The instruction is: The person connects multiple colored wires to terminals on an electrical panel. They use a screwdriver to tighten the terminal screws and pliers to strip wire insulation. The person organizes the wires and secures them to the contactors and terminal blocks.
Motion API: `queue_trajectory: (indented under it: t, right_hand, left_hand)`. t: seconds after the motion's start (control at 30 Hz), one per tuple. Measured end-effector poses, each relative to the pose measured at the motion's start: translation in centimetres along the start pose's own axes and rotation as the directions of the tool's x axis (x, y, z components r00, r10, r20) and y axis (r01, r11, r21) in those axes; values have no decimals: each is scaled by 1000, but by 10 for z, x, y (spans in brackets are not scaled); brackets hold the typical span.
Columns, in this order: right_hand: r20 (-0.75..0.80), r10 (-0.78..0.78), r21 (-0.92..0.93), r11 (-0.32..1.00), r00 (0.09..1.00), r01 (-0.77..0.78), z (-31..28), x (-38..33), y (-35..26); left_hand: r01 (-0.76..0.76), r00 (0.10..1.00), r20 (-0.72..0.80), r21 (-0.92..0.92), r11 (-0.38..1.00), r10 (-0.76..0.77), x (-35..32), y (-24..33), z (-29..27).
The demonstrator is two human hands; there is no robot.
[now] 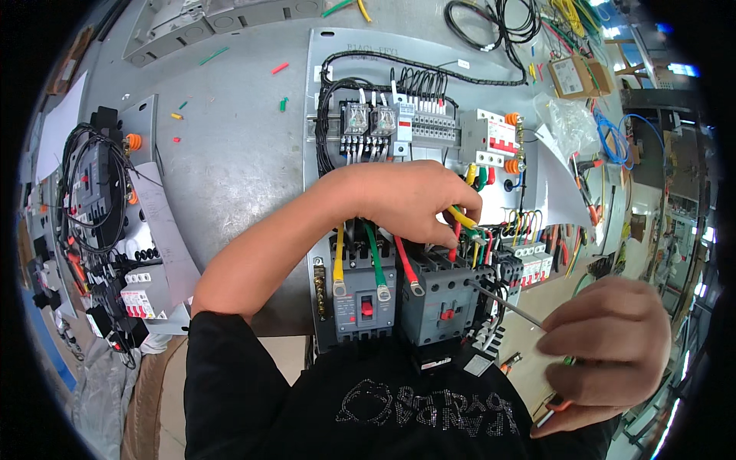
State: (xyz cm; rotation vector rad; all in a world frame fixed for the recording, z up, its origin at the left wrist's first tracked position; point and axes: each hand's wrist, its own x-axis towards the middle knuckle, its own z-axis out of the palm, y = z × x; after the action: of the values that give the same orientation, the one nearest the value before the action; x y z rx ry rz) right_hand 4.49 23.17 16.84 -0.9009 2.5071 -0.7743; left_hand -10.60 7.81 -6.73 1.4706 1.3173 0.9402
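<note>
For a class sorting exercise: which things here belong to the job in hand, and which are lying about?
In use:
screwdriver in the right hand
grey switch unit at its tip
yellow lead at the left hand

Lying about:
red wire scrap
cardboard box
clear plastic bag
blue cable coil

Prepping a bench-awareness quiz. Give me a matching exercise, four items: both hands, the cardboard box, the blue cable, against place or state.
Items
1. Left hand
2. Right hand
3. Cardboard box
4. Blue cable

Place or state
A. Just right of the clear plastic bag
B. Gripping a tool with a thin metal shaft
C. Above the plastic bag in the picture
D. At the coloured wires

Pairs: 1-D, 2-B, 3-C, 4-A
</note>
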Motion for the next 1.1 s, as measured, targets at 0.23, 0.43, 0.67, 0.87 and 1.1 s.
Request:
queue_trajectory:
  t: [0.23, 0.43, 0.67, 0.87, 1.1]
  right_hand:
    - [414, -280, 516, 856, 866, 30, -8, 34, 19]
    - [94, -127, 649, 760, 987, 35, 17, 15, 7]
    - [-420, 632, 769, 629, 652, -114, 55, -2, -37]
    - [-531, 780, 847, 479, 331, 230, 84, 4, -43]
    - [-473, 632, 807, 590, 614, 14, 78, -14, -26]
  left_hand:
    - [-66, 997, -47, -256, 964, 56, 0, -25, 11]
    - [-53, 999, -4, -288, 956, 55, 0, -23, 8]
    - [-83, 996, -31, -251, 964, 78, 1, -27, 10]
    - [-45, 999, 7, -306, 951, 50, 5, -28, 11]
    - [-102, 994, 9, -358, 928, 113, 9, -33, 14]
